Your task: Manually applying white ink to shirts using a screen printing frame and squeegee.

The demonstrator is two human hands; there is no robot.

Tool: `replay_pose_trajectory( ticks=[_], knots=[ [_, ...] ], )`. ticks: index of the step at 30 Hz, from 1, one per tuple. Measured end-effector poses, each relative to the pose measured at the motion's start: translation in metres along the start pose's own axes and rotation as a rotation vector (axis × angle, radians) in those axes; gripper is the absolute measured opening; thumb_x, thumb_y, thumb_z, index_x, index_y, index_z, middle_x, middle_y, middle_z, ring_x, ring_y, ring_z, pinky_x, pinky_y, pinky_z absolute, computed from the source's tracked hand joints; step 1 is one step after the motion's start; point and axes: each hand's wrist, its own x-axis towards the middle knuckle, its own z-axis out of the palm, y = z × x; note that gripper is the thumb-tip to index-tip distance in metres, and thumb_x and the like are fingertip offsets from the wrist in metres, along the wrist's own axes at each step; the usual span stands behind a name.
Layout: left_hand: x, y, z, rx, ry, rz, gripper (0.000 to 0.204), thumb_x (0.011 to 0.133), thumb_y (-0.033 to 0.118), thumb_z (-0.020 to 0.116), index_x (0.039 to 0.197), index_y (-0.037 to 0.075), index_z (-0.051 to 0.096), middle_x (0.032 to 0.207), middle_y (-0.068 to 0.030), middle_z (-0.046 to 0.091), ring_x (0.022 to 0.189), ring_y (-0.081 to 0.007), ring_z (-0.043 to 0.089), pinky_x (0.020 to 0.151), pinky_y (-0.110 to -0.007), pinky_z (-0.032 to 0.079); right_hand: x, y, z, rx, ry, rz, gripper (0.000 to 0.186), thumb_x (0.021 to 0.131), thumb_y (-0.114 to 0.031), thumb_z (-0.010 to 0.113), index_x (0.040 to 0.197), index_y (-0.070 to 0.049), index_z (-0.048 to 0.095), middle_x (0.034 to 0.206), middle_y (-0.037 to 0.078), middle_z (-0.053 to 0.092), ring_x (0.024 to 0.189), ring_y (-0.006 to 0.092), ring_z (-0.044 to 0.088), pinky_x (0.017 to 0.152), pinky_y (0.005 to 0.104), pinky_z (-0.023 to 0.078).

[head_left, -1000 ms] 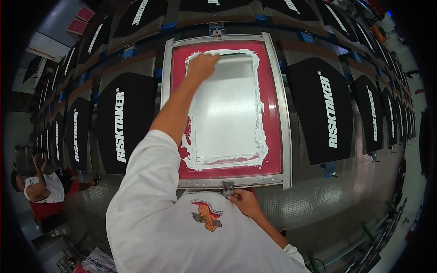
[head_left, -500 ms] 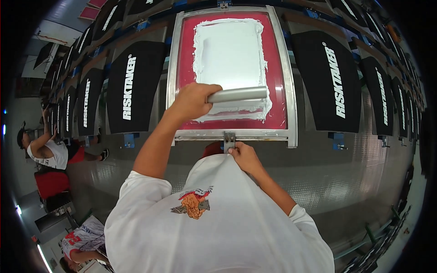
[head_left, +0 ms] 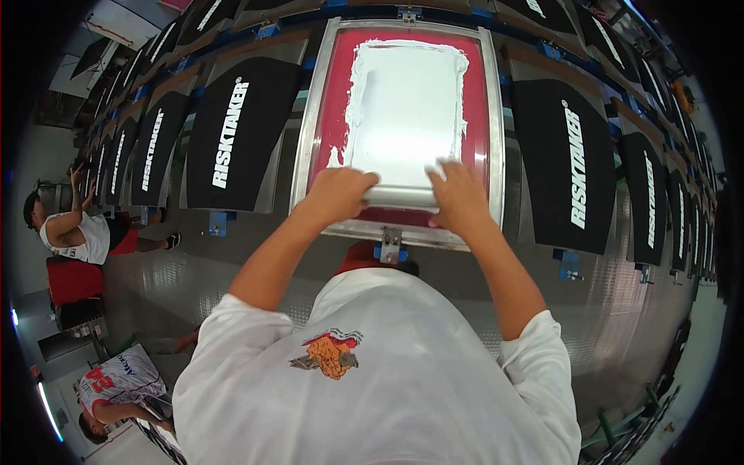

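Note:
A screen printing frame (head_left: pixel 496 139) lies in front of me, its metal rim around a red mesh (head_left: pixel 328 116). Thick white ink (head_left: pixel 407 101) covers the mesh's middle, with ragged ridges along its sides. Across the near part of the screen lies a squeegee (head_left: pixel 399 195) with a silvery handle. My left hand (head_left: pixel 341 194) is closed around its left end. At the right end is my right hand (head_left: pixel 461 200), its fingers apart and slightly blurred, close to the handle. Whether it touches the handle is hard to tell. A metal clamp (head_left: pixel 391 245) sits at the frame's near edge.
Boards carrying black printed fabric stand in rows on both sides, the nearest being a left board (head_left: pixel 240 132) and a right board (head_left: pixel 562 155). Blue brackets (head_left: pixel 219 224) stick out below them. Two people are at the left, one in a white sleeveless top (head_left: pixel 81 236).
My right hand has left the clamp and come up to the squeegee's right end. The squeegee, in my left hand, has moved nearer to me. My view has shifted slightly.

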Motion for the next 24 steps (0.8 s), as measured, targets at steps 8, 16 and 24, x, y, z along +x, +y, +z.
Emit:
replay_pose_trajectory(
  ticks=[8, 16, 24],
  knots=[
    [0.003, -0.050, 0.065, -0.047, 0.670, 0.137, 0.008, 0.064, 0.002, 0.056, 0.072, 0.003, 0.056, 0.063, -0.0118, 0.053, 0.061, -0.0273, 0.055, 0.099, -0.052, 0.038, -0.037, 0.012, 0.062, 0.098, -0.220, 0.215, 0.012, 0.068, -0.005, 0.059, 0.078, -0.011, 0.060, 0.067, 0.009, 0.061, 0.061, 0.0267, 0.062, 0.051, 0.0378, 0.049],
    [0.241, -0.137, -0.058, 0.072, 0.377, -0.091, 0.025, 0.068, 0.013, 0.067, 0.092, 0.006, 0.064, 0.080, -0.0131, 0.066, 0.084, -0.0314, 0.064, 0.071, -0.044, 0.051, 0.177, 0.177, 0.129, -0.118, -0.516, 0.308, 0.023, 0.076, -0.017, 0.059, 0.099, -0.014, 0.066, 0.080, 0.011, 0.067, 0.071, 0.0291, 0.066, 0.062, 0.0406, 0.052],
    [-0.031, -0.025, 0.033, -0.110, 0.244, 0.057, 0.018, 0.059, -0.001, 0.057, 0.076, 0.005, 0.060, 0.070, -0.0102, 0.060, 0.069, -0.0220, 0.060, 0.096, -0.049, 0.038, -0.060, -0.011, 0.017, 0.233, -0.519, 0.381, 0.043, 0.051, 0.004, 0.066, 0.091, -0.011, 0.066, 0.086, 0.007, 0.066, 0.081, 0.0260, 0.064, 0.072, 0.0359, 0.052]
  ],
)
